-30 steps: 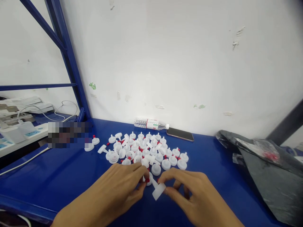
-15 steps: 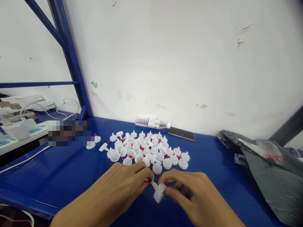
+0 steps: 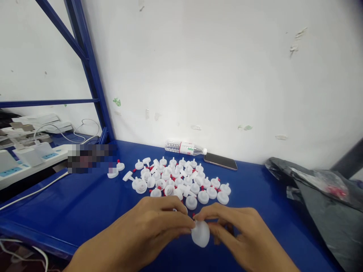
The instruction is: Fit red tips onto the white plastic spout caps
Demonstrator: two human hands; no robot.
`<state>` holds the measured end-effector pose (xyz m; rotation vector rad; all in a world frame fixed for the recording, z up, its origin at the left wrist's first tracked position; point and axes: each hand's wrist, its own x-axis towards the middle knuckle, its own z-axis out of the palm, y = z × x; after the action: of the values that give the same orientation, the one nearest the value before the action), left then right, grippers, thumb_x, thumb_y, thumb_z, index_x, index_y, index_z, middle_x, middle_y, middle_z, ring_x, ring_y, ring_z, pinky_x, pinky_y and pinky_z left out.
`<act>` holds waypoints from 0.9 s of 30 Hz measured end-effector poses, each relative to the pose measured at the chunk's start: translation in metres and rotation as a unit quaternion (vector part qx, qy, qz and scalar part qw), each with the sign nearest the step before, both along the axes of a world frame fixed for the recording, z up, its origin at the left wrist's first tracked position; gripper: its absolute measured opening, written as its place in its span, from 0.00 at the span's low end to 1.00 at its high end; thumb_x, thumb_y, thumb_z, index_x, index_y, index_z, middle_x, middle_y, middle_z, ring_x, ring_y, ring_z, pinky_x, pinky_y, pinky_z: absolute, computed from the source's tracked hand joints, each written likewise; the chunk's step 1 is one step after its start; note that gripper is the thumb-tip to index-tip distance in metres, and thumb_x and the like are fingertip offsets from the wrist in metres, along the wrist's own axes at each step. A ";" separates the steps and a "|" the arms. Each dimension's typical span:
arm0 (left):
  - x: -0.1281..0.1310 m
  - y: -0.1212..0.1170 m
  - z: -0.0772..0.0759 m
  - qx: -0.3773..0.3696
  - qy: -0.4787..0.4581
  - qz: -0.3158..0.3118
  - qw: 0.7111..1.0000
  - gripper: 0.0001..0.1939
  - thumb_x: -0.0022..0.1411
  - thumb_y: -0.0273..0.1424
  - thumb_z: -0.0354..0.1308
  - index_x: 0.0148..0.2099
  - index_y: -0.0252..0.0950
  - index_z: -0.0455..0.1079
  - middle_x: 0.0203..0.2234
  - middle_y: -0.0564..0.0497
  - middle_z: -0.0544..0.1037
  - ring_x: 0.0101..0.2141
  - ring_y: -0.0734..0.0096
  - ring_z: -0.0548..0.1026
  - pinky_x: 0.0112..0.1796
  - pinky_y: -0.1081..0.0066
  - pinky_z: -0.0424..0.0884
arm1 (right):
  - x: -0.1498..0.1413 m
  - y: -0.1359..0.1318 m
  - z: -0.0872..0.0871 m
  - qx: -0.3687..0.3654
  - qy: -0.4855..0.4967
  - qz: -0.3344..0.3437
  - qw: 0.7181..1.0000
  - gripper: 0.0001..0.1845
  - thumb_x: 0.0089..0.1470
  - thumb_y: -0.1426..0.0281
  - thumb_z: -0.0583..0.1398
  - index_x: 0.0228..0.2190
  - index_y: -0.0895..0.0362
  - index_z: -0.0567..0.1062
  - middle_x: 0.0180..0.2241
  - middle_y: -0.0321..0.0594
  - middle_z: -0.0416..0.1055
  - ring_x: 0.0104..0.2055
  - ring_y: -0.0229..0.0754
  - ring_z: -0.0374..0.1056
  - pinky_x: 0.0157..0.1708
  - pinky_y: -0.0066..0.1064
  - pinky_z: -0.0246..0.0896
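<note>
Low in front of me, a white nozzle cap [image 3: 200, 235] is held between my two hands, its broad round side facing me. My left hand [image 3: 159, 223] has its fingers closed, with the fingertips pressed on the cap's left edge. On the other side, my right hand [image 3: 236, 224] pinches the cap at its upper right with thumb and forefinger. A small bit of red shows just above the cap; the nozzle is hidden. Beyond my hands lies a loose pile of similar white nozzle caps [image 3: 191, 203], several with red tips.
A clear water bottle [image 3: 185, 148] and a dark phone [image 3: 220, 161] lie along the wall. Two caps [image 3: 120, 166] lie apart on the left of the blue table [image 3: 93, 211]. A power strip [image 3: 58, 151] is at left, a dark plastic bag [image 3: 320, 211] at right.
The cap has turned so its broad side faces me, and its nozzle is out of sight. My left fingers have moved from the red tip to the cap's edge.
</note>
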<state>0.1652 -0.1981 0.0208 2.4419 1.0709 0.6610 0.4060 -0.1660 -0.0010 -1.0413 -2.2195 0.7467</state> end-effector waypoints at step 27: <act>-0.175 0.070 -0.025 -0.141 0.172 0.509 0.832 0.11 0.60 0.30 0.48 0.28 0.35 0.68 0.14 0.52 0.74 0.22 0.59 0.79 0.21 0.72 0.69 | 0.004 0.015 -0.020 0.164 -0.092 -0.108 0.976 0.10 0.64 0.68 0.60 0.45 0.44 0.78 0.40 0.28 0.82 0.28 0.39 0.76 0.31 0.28 0.68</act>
<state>-0.0095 -0.1281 -0.0045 1.6074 2.4489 0.2716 0.4104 -0.1506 -0.0206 -1.1935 -2.2347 0.1869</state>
